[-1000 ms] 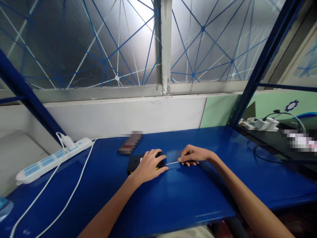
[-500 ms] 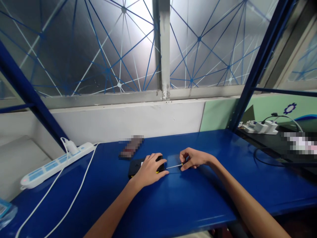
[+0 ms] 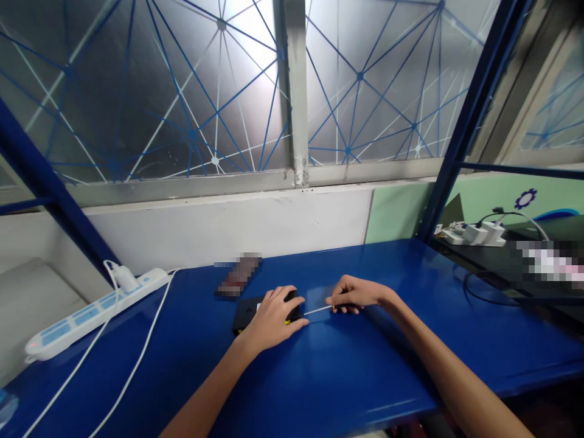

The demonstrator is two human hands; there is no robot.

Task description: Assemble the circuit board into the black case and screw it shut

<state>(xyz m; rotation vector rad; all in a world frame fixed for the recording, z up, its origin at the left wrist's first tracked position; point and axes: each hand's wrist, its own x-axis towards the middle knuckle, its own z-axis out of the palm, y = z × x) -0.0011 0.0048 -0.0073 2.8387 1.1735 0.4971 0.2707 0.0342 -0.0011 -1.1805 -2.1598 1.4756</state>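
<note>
On the blue table [image 3: 347,371], a black device [image 3: 249,311] is pressed flat under the left hand [image 3: 272,315]. Just right of it, a thin screwdriver [image 3: 319,309] is pinched in the right hand [image 3: 353,294].

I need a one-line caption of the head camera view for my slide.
On a blue table, the left hand presses a black box while the right hand pinches a thin white cable.

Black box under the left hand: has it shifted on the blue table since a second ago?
No. The black box sits just as near the blurred item behind it; only the camera shifted.
</note>
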